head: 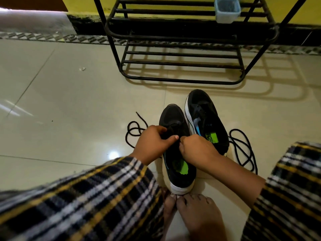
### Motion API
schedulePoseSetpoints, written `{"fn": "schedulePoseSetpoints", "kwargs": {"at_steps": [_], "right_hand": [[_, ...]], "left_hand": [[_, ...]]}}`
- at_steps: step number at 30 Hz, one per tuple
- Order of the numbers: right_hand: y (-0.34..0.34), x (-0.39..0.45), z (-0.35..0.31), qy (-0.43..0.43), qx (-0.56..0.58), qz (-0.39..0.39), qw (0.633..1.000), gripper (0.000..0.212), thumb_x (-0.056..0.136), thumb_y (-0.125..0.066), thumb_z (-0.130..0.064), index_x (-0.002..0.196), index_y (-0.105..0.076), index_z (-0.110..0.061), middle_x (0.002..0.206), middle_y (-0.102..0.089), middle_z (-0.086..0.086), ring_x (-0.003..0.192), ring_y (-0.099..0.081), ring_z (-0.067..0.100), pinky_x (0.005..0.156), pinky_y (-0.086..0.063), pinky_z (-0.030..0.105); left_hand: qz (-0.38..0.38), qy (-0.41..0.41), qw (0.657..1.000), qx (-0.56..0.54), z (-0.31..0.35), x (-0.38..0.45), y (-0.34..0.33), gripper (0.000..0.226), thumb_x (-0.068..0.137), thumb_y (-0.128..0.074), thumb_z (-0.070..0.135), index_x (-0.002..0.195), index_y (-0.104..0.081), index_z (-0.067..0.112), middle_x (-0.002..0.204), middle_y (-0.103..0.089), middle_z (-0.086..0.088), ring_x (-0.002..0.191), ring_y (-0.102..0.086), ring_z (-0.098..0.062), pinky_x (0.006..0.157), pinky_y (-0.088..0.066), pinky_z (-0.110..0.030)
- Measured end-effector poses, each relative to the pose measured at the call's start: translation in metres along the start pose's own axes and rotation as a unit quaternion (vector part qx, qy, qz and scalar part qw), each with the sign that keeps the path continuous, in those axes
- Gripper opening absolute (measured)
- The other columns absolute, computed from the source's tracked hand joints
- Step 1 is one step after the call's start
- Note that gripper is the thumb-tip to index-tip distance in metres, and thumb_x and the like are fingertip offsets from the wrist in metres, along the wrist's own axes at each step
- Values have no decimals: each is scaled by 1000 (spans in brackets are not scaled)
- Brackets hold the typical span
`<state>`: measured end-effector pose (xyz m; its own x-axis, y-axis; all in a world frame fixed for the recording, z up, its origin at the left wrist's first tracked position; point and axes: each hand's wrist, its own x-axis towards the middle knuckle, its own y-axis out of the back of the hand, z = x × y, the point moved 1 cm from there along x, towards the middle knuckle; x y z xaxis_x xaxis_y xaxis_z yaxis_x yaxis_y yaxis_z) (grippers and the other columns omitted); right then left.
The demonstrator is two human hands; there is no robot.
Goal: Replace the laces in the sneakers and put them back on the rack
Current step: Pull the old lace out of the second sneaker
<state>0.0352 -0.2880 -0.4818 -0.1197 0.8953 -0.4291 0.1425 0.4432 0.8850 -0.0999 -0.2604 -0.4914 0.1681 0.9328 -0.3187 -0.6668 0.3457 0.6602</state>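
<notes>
Working at the eyelet area of the near sneaker, both hands meet over its tongue. The left hand has its fingers curled at the lace zone, thumb extended toward the right hand, whose fingers are curled into a pinch at the same spot. What they grip is dark against the dark upper; it is probably lace, but this cannot be confirmed.

The near sneaker lies directly beneath the hands, long axis running away from the person, toe toward the shoe rack, heel touching the bare feet. Both hands are equally near. The second sneaker lies just beside it on the right, set slightly further forward, on a roughly parallel axis.

Materials: black mesh uppers, white foam midsoles, green insole labels. One black round cord lace lies looped on the floor left of the hands; another lace lies coiled to the right. The floor is glossy beige tile. The rack is black tubular metal with slatted shelves and stands well beyond the sneakers, carrying a translucent plastic container.
</notes>
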Motion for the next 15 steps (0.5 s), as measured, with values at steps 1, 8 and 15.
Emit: {"fn": "schedulePoseSetpoints", "kwargs": {"at_steps": [1,8,15], "right_hand": [[2,0,1,5,-6,-1,1000,31,101,-31,-29,110,-53,-9,107,-60,15,97,-58,32,66,-36,31],[2,-5,-5,-23,-68,67,995,27,98,-41,-24,122,-41,-11,119,-52,10,103,-56,29,68,-40,33],[4,3,-7,90,-126,122,980,42,94,-34,-15,136,-37,-14,139,-35,4,126,-31,27,94,-34,37]], "left_hand": [[3,2,1000,2,-1,-1,2,44,83,-68,38,118,-64,11,103,-68,0,87,-63,-11,68,-45,-14],[28,-4,999,-24,-10,-8,-8,33,87,-63,26,116,-61,9,113,-65,-6,88,-67,-20,84,-53,-39],[26,-21,999,-11,-20,1,-15,13,84,-65,17,89,-54,17,95,-60,-5,84,-63,-23,78,-52,-41]]}}
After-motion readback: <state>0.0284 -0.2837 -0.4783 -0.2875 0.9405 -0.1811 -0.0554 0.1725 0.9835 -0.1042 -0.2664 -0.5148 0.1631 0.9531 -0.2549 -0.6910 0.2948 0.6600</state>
